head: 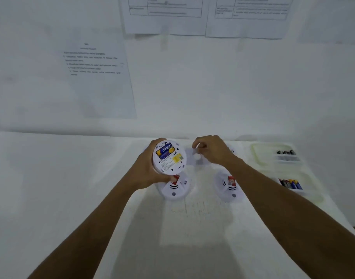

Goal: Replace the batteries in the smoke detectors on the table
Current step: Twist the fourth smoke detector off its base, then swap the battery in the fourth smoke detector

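Observation:
My left hand (146, 168) grips a white round smoke detector (169, 158) lifted off the table, its back turned up toward me. A blue and yellow battery (166, 151) lies in its uncovered compartment. My right hand (212, 151) pinches a blurred white flat piece (194, 157) just right of that detector; what the piece is I cannot tell. Two more white smoke detectors lie face up on the table, one (175, 189) under my left hand and one (229, 187) under my right forearm.
A pale tray (259, 156) at the back right holds dark batteries (286, 152). A nearer tray (311, 194) holds blue and black batteries (290, 184). Printed sheets (96, 77) hang on the white wall behind the table (71, 178).

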